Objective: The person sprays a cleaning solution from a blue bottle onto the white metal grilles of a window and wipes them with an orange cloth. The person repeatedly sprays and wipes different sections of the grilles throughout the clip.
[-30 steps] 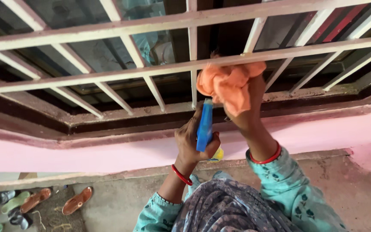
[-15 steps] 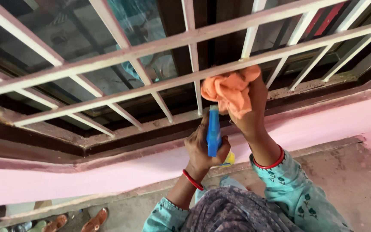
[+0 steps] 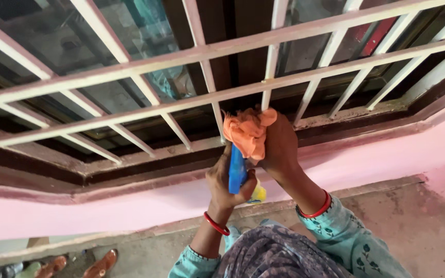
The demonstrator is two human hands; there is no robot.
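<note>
1. The orange cloth (image 3: 249, 134) sat bunched against the white window grille (image 3: 217, 98), pressed there by the right hand (image 3: 280, 146) clenched around it.
2. Just below, the left hand (image 3: 225, 181) gripped a blue spray bottle (image 3: 237, 172).
3. Sandals (image 3: 99, 263) lay on the floor far below.

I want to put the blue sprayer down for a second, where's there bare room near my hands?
The brown sill ledge left of the orange cloth lies bare, bordered by the white grille bars above and the pink wall below. The ledge right of the right hand is also free. Around the left hand and blue sprayer it is crowded.
</note>
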